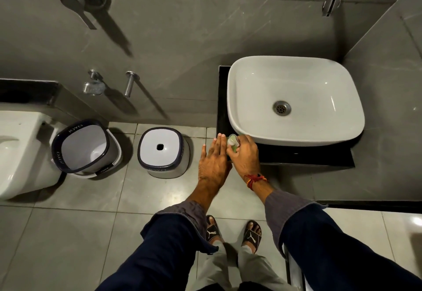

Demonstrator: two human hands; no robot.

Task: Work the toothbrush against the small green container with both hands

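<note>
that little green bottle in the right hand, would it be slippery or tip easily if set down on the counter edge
Probably light: the right hand holds the small green bottle with a few curled fingers. It looks like smooth plastic, so possibly slick by the white basin. Narrow and upright-shaped, it would likely tip on the thin black counter strip.

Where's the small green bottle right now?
Head view, centre-right: the green bottle is gripped in the right hand, beside the open left hand, below the basin's front-left corner.

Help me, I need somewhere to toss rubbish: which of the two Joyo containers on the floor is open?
The left bucket, beside the toilet, is open; the right one shows a flat white top.
</note>
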